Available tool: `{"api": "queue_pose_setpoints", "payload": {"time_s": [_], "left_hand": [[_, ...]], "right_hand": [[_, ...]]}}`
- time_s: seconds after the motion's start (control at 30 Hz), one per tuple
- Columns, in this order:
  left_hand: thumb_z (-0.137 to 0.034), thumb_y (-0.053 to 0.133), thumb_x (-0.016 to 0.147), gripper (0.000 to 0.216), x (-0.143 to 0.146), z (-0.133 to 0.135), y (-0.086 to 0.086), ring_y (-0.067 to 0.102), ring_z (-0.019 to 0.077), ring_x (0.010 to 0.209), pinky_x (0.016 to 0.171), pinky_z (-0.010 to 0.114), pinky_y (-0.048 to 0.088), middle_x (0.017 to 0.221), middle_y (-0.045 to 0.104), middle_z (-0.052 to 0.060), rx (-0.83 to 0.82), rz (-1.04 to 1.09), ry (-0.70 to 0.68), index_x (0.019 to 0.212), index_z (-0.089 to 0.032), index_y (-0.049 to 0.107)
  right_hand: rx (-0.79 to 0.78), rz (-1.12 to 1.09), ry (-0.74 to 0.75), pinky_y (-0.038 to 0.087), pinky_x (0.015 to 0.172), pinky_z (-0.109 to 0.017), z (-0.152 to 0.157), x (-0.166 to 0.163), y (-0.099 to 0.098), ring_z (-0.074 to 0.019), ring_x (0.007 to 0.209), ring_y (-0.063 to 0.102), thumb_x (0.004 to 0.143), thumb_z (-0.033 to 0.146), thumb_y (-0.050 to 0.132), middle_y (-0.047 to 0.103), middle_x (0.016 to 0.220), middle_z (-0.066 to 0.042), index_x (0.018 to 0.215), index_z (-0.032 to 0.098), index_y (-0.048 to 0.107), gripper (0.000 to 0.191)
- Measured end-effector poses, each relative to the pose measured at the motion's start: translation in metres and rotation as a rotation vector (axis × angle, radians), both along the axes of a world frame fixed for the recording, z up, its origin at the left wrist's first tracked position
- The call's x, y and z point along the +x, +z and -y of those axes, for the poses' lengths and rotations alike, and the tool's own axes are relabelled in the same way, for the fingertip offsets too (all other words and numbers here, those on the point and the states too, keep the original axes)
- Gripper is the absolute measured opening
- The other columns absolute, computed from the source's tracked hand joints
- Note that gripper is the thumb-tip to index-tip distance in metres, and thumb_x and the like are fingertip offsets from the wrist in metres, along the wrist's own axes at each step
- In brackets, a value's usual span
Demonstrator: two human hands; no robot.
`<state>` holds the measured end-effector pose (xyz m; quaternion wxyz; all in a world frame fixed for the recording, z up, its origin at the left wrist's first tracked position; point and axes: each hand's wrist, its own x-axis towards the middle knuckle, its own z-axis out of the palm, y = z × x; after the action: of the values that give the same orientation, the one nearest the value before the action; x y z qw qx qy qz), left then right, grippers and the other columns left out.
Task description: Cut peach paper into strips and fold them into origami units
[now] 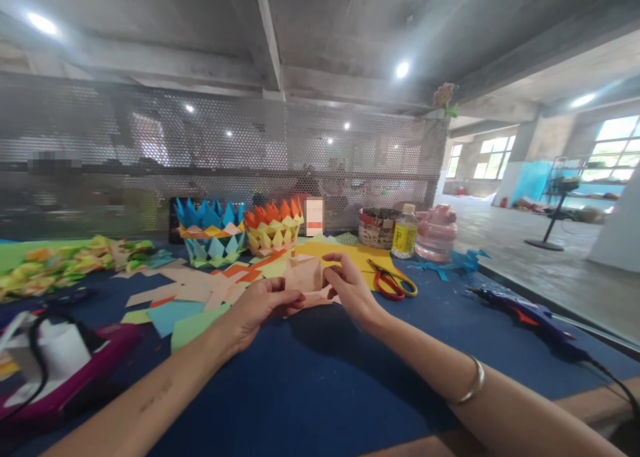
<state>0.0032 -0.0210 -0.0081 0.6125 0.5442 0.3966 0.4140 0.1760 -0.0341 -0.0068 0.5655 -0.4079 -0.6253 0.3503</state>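
A small piece of pale peach paper [303, 274] is held up above the blue table top, looking folded. My left hand [263, 308] pinches its lower left edge between thumb and fingers. At the paper's right edge, the curled fingers of my right hand [349, 289] close in on it, with a silver bangle on that wrist. More peach paper lies just under the hands. Behind them is a sheet of yellow paper [367, 260], with scissors [393, 282] with red and yellow handles lying on its right side.
A blue folded-paper basket [213, 233] and an orange-yellow one [273, 227] stand behind loose paper pieces [200, 285]. A woven basket [379, 228], a yellow-labelled bottle [404, 232] and a pink jug [437, 233] stand right. A glue gun [533, 320] lies near the right edge.
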Motion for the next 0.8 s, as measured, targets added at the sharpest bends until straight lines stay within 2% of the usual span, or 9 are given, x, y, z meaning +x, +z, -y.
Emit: {"api": "queue_pose_setpoints", "payload": {"time_s": [0.13, 0.33, 0.43, 0.5, 0.57, 0.67, 0.73, 0.8], "left_hand": [[-0.022, 0.075, 0.059, 0.022, 0.001, 0.002, 0.002, 0.061, 0.0116, 0.062, 0.059, 0.021, 0.045, 0.069, 0.067, 0.005, 0.019, -0.021, -0.01, 0.073, -0.012, 0.062], [-0.024, 0.074, 0.061, 0.019, 0.0, 0.002, 0.004, 0.062, 0.011, 0.061, 0.06, 0.021, 0.046, 0.068, 0.068, 0.005, 0.022, 0.019, -0.004, 0.068, -0.013, 0.06], [-0.024, 0.072, 0.065, 0.016, -0.001, 0.002, 0.005, 0.065, 0.0128, 0.068, 0.064, 0.021, 0.048, 0.073, 0.07, 0.007, 0.028, 0.043, 0.0, 0.068, -0.013, 0.06], [-0.023, 0.071, 0.066, 0.015, -0.002, 0.001, 0.006, 0.066, 0.015, 0.074, 0.067, 0.022, 0.05, 0.075, 0.071, 0.007, 0.028, 0.056, 0.003, 0.068, -0.014, 0.06], [-0.022, 0.071, 0.066, 0.014, -0.002, 0.0, 0.005, 0.067, 0.0161, 0.075, 0.069, 0.023, 0.051, 0.077, 0.071, 0.008, 0.027, 0.057, 0.007, 0.069, -0.014, 0.06], [-0.025, 0.072, 0.065, 0.017, -0.001, 0.0, 0.005, 0.067, 0.0159, 0.074, 0.069, 0.024, 0.052, 0.08, 0.072, 0.008, 0.046, 0.051, 0.006, 0.071, -0.014, 0.06], [-0.027, 0.073, 0.064, 0.02, 0.0, 0.001, 0.004, 0.067, 0.0157, 0.073, 0.068, 0.024, 0.052, 0.08, 0.072, 0.007, 0.06, 0.048, -0.006, 0.071, -0.014, 0.06], [-0.028, 0.073, 0.064, 0.021, 0.0, 0.002, 0.004, 0.067, 0.0155, 0.073, 0.068, 0.024, 0.051, 0.079, 0.071, 0.006, 0.074, 0.054, -0.022, 0.07, -0.014, 0.059]], "right_hand": [[-0.005, 0.041, 0.037, 0.04, 0.052, -0.021, 0.0, -0.001, 0.0, -0.0101, 0.06, 0.049, 0.078, 0.027, 0.05, 0.053, 0.068, 0.004, 0.104, 0.019, 0.041, 0.029], [0.028, 0.149, -0.055, 0.038, 0.054, -0.022, 0.004, -0.001, 0.004, -0.0095, 0.056, 0.048, 0.073, 0.022, 0.057, 0.048, 0.063, 0.007, 0.11, 0.018, 0.039, 0.042], [0.056, 0.237, -0.057, 0.04, 0.057, -0.023, 0.003, 0.0, 0.001, -0.0102, 0.058, 0.049, 0.074, 0.023, 0.056, 0.049, 0.064, 0.006, 0.113, 0.018, 0.038, 0.043], [0.106, 0.278, -0.066, 0.042, 0.059, -0.024, 0.003, 0.0, -0.001, -0.0112, 0.063, 0.051, 0.075, 0.026, 0.057, 0.051, 0.07, 0.004, 0.114, 0.019, 0.036, 0.045], [0.198, 0.305, -0.14, 0.044, 0.061, -0.025, 0.005, 0.0, 0.0, -0.013, 0.073, 0.053, 0.074, 0.029, 0.059, 0.054, 0.084, -0.001, 0.114, 0.02, 0.038, 0.046], [0.358, 0.364, -0.265, 0.046, 0.066, -0.027, 0.009, 0.0, 0.005, -0.0166, 0.088, 0.051, 0.074, 0.029, 0.061, 0.051, 0.102, -0.007, 0.104, 0.021, 0.047, 0.034], [0.411, 0.432, -0.284, 0.045, 0.069, -0.029, 0.011, 0.0, 0.008, -0.0172, 0.09, 0.05, 0.076, 0.027, 0.06, 0.051, 0.1, -0.006, 0.092, 0.022, 0.055, 0.018], [0.406, 0.493, -0.283, 0.045, 0.072, -0.03, 0.012, -0.001, 0.008, -0.0168, 0.087, 0.05, 0.077, 0.028, 0.06, 0.05, 0.097, -0.006, 0.084, 0.021, 0.06, 0.01]]}}
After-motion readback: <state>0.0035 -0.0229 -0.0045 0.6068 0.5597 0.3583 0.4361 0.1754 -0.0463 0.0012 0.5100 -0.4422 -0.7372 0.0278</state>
